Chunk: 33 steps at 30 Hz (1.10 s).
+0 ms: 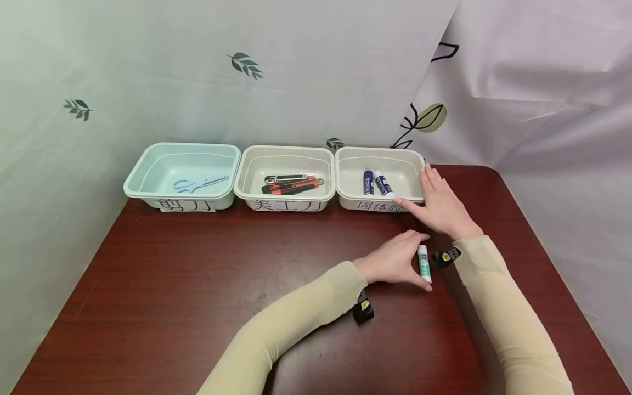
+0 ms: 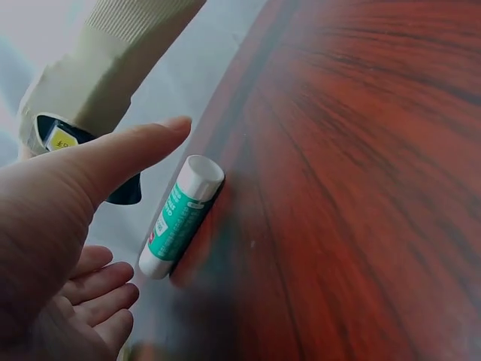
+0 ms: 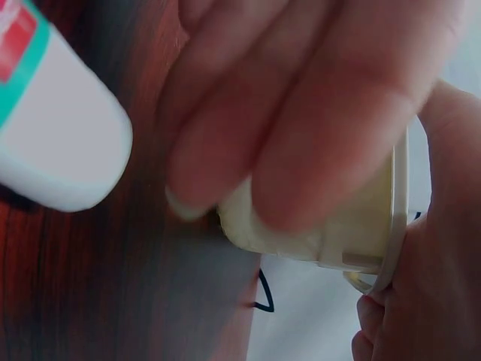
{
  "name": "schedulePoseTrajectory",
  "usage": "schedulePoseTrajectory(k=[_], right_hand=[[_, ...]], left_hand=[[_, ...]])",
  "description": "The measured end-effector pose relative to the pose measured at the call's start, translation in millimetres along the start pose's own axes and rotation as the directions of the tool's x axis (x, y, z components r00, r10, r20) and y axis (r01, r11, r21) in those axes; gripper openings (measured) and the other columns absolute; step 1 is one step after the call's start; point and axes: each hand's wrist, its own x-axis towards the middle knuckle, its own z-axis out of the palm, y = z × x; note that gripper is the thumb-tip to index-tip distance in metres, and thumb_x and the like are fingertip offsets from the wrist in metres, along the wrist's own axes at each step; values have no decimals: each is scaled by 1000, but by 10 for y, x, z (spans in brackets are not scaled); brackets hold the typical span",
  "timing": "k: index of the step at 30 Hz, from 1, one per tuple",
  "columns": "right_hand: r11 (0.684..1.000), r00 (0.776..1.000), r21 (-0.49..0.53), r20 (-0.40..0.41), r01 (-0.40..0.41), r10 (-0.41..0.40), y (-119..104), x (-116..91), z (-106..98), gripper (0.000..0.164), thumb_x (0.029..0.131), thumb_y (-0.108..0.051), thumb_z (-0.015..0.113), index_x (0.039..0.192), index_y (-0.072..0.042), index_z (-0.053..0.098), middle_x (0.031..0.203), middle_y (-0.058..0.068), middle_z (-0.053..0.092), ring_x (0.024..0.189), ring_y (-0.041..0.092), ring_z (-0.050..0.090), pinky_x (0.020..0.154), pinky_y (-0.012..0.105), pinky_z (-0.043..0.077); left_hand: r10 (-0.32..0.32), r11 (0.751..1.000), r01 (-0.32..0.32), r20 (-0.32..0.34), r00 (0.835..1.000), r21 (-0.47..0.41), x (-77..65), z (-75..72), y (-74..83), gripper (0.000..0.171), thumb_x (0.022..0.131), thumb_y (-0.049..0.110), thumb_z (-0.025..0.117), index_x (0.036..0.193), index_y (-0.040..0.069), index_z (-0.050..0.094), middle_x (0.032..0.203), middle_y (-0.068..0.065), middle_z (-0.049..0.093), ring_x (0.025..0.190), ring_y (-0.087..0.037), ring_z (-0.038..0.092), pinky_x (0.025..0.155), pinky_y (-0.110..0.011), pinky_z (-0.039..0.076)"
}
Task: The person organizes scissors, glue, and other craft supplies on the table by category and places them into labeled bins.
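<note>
A white and green glue stick (image 1: pixel 424 264) lies on the table. My left hand (image 1: pixel 395 258) is spread beside it, thumb near one end and fingers near the other. In the left wrist view a gap shows between the hand and the glue stick (image 2: pixel 180 218). My right hand (image 1: pixel 444 206) rests on the near right corner of the right bin (image 1: pixel 348 204), fingers stretched along its side and thumb at the front rim. Two dark blue glue sticks (image 1: pixel 368 182) lie inside. Blurred left fingers (image 3: pixel 301 128) cover part of the right wrist view.
A light blue bin (image 1: pixel 143 178) with blue scissors (image 1: pixel 199 184) stands at the left of the row. The middle bin (image 1: pixel 242 184) holds several utility knives (image 1: pixel 293 186). Paper labels are on the bins' fronts. A pale curtain (image 1: pixel 173 71) hangs behind the brown table (image 1: pixel 173 274).
</note>
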Motion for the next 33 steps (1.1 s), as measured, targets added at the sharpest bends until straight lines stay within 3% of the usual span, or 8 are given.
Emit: schedulePoseTrajectory(k=[18, 33], right_hand=[[1000, 1000, 1, 8, -3, 3, -12, -4, -7, 108, 96, -66, 53, 158, 10, 7, 166, 24, -1, 153, 34, -1, 122, 48, 4], [1000, 1000, 2, 2, -8, 8, -19, -9, -12, 108, 96, -66, 53, 158, 10, 8, 166, 25, 0, 153, 35, 0, 122, 47, 4]], left_hand=[[-28, 998, 26, 51, 998, 50, 75, 39, 0, 103, 73, 54, 89, 150, 2, 43, 143, -3, 51, 131, -11, 44, 111, -15, 24], [-34, 996, 30, 41, 999, 82, 85, 55, 9, 97, 74, 48, 90, 147, 2, 47, 139, -2, 53, 129, -10, 45, 109, -14, 25]])
